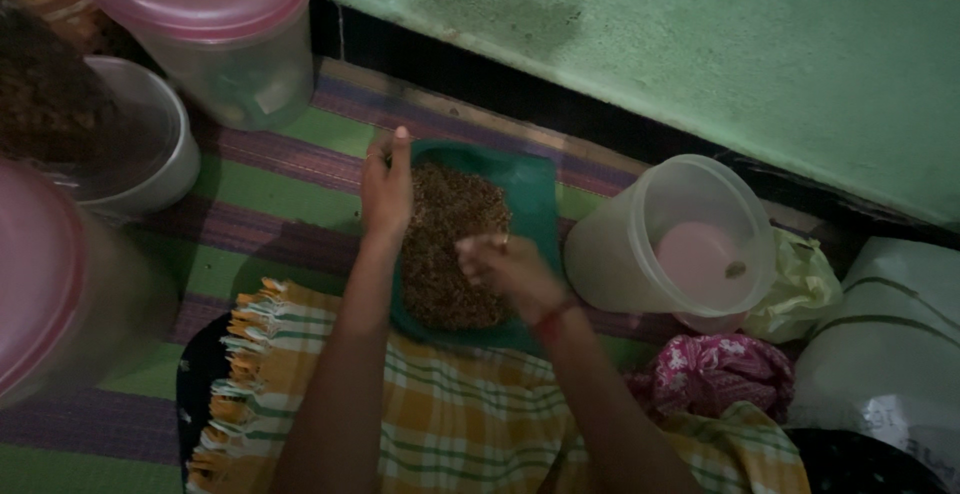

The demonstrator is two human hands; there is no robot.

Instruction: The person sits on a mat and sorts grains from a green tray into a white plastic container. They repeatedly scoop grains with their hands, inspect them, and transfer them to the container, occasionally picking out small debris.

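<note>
A green tray (pixel 535 186) filled with small brown grains (pixel 447 244) lies on a striped mat in front of me. My left hand (pixel 386 186) rests along the tray's left rim, fingers together and stretched toward the far edge. My right hand (pixel 508 269) hovers over the grains near the tray's right side, fingers curled and pinched together; whether a grain sits between them is too small to tell. A yellow-and-green checked cloth (pixel 450 414) covers my lap below the tray.
An open clear plastic jar (pixel 690 239) lies tilted at the tray's right, beside a yellow bag (pixel 800 284) and pink cloth (pixel 715 369). Pink-lidded containers (pixel 215 14) and a steel pot (pixel 150 144) stand at left. A green wall (pixel 700 44) runs behind.
</note>
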